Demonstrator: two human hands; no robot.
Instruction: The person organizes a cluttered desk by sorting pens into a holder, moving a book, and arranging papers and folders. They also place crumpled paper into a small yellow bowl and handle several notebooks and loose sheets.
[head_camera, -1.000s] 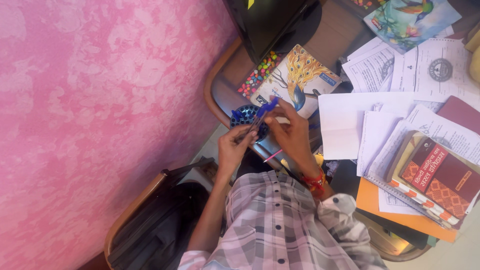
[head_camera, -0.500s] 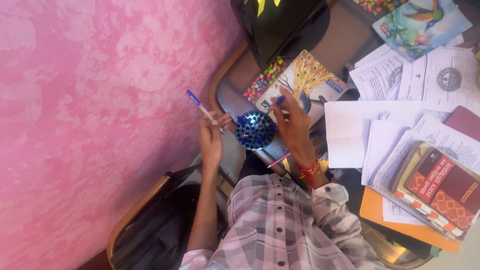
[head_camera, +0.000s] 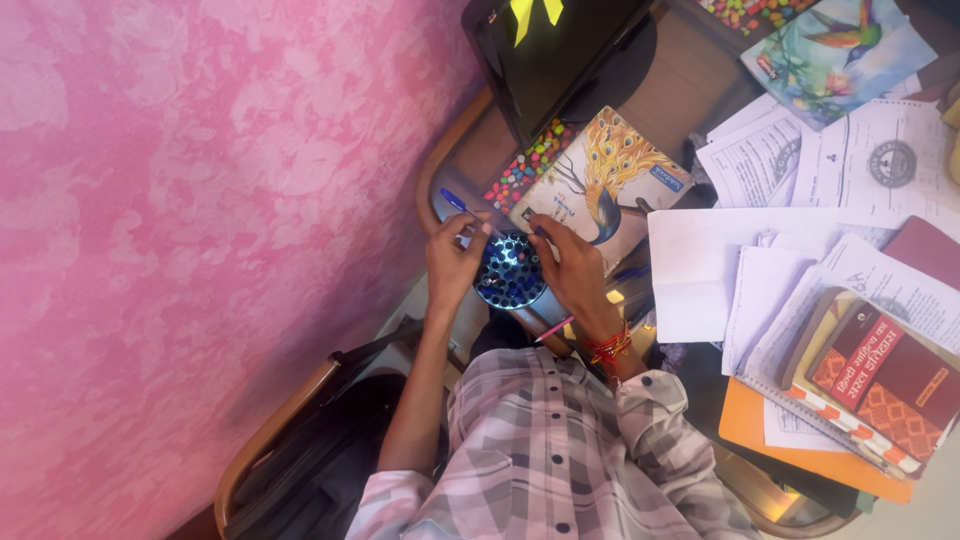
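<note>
At the far left a pink mottled wall (head_camera: 180, 250) fills the view, and below it a dark bag (head_camera: 310, 470) sits on a wooden chair (head_camera: 262, 440). Next comes the person's left arm, bare and bent up from the checked shirt (head_camera: 540, 450), with the left hand (head_camera: 452, 262) raised at the desk edge. Its fingers are pinched together on a blue pen (head_camera: 462, 208), which slants up and to the left, its capped end sticking out beyond the knuckles. Just beside that hand, between both hands, stands a round blue pen holder (head_camera: 510, 272) seen from above, with dark pen tips showing inside. The right hand (head_camera: 572, 268) rests against the holder's right side, fingers curled; whether it grips anything cannot be told. A red thread bracelet (head_camera: 606, 348) circles the right wrist, and a pink pencil (head_camera: 552, 328) lies just below it. Behind the hands lies a notebook with a peacock cover (head_camera: 610, 170), touching a black laptop (head_camera: 550, 50) edge. Further right, loose white papers (head_camera: 760, 250) spread over the desk (head_camera: 450, 170), and a stack of books with a red cover (head_camera: 880, 370) sits at the far right.
</note>
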